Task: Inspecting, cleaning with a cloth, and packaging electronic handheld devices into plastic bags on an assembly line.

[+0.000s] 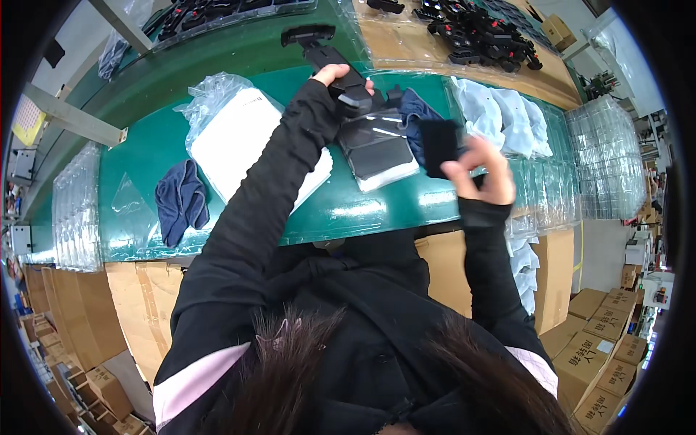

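A green bench [217,217] is the landmark. On it, left of centre, lies a white rectangular pack in a crinkled clear plastic bag [239,141]. Stacks of clear plastic trays [605,159] stand at its right end. Brown cardboard boxes [602,355] sit below its right side, more [80,377] below its left.

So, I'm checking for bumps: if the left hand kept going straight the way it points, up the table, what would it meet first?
Probably the clear tray of black parts at the far edge; the left hand already grips a black holder. Depth is unclear.
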The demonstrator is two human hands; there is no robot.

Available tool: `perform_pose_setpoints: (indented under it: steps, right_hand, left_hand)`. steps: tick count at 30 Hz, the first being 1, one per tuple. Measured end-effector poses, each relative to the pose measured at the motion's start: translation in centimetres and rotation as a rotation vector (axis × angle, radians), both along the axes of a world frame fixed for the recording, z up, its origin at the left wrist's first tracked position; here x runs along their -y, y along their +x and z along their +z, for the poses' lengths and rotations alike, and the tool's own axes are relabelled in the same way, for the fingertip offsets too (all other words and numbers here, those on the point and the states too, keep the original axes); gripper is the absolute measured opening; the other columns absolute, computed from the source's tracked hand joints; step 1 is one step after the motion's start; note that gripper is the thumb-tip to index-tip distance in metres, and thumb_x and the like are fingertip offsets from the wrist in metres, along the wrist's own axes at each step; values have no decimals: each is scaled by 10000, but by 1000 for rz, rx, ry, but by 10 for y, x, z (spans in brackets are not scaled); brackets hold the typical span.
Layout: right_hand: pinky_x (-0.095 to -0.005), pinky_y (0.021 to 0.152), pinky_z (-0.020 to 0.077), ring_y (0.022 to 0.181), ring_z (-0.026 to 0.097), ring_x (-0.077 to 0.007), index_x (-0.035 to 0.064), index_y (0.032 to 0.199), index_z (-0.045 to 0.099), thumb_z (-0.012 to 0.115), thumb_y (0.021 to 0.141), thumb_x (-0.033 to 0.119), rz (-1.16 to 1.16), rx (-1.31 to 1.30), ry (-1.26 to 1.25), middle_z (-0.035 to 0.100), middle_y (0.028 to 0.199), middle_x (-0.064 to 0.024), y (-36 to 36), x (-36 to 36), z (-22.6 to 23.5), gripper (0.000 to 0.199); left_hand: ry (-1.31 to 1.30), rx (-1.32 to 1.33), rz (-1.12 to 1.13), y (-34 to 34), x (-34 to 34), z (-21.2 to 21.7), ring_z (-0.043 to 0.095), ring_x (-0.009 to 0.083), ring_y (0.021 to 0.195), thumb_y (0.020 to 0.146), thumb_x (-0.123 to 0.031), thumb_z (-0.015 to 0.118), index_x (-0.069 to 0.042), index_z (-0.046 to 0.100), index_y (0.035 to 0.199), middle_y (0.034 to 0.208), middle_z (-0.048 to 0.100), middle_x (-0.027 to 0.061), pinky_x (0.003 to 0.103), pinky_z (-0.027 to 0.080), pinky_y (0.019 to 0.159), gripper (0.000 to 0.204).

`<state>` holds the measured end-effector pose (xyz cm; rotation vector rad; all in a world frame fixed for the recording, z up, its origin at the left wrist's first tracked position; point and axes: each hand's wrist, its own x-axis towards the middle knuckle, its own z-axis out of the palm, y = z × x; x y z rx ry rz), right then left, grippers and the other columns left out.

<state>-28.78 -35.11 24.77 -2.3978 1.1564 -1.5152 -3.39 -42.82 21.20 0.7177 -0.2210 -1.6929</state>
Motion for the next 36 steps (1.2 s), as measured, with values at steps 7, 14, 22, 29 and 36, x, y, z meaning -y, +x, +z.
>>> perform_pose_setpoints:
  steps: [7,14,22,29,36]
  right_hand:
    - [-152,602,385,598,465,-49,48,983,568,615,857,100,186,763,684,580,789,11,-21,-14,39,144]
    - [-373,919,411,1033,542,-226,-22,1127,512,524,890,118,733,807,807,569,1097,-137,32,-4,36,276]
    - [-219,714,397,741,500,-75,11,835,566,584,849,114,639,598,894,574,828,-13,75,-32,50,106]
    - [-241,534,513,655,565,-79,34,852,601,681,814,191,622,563,912,570,744,7,77,-35,51,180]
    - [-243,533,521,644,566,-80,41,847,595,686,809,196,612,515,943,560,730,7,75,-32,52,184]
  left_hand:
    - [-343,67,-200,8,-95,38,592,408,963,826,-82,547,-134,208,1352,1144,489,222,476,564,682,628]
    - [-538,219,-165,-2,-166,48,537,355,1084,636,90,615,-132,26,1436,1283,408,183,473,506,849,1018]
    - [-539,251,-151,0,-182,58,520,334,1116,645,111,556,-81,-20,1440,1333,371,208,460,495,872,1001]
    - [-544,255,-176,-2,-181,57,547,314,1080,640,90,564,-82,0,1442,1288,422,207,452,501,867,996]
    - [-558,266,-157,-6,-178,60,556,301,1063,636,85,567,-84,8,1442,1257,447,198,451,509,857,995]
